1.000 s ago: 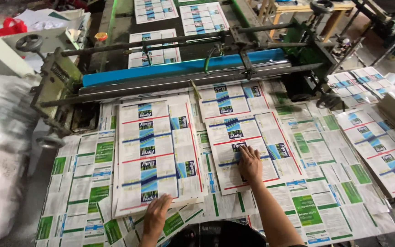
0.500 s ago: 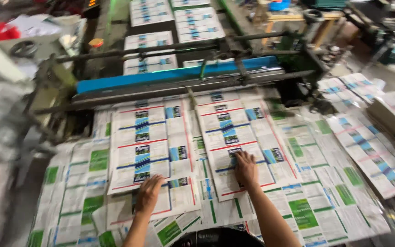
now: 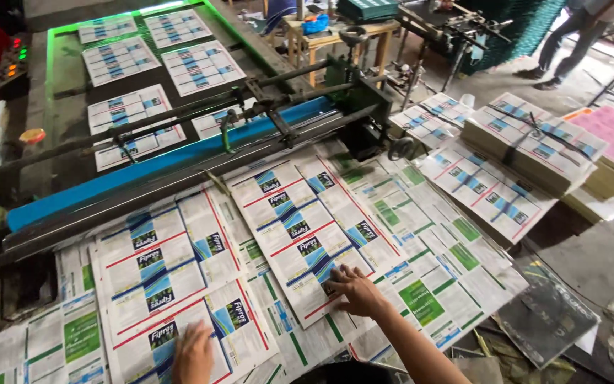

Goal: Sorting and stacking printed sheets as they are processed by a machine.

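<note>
Two hands pressed flat with fingers spread and gripping nothing, left hand (image 3: 195,353) on the near-left printed sheet (image 3: 172,284), right hand (image 3: 353,290) on the right printed sheet (image 3: 307,227), blue roller bar (image 3: 172,160) beyond, bundled stacks (image 3: 534,139) far right

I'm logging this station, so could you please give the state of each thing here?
Left hand: flat on left printed sheet.
Right hand: flat on right printed sheet.
Bundled stack: strapped, beside table.
Blue bar: above the sheets' far edge.
</note>
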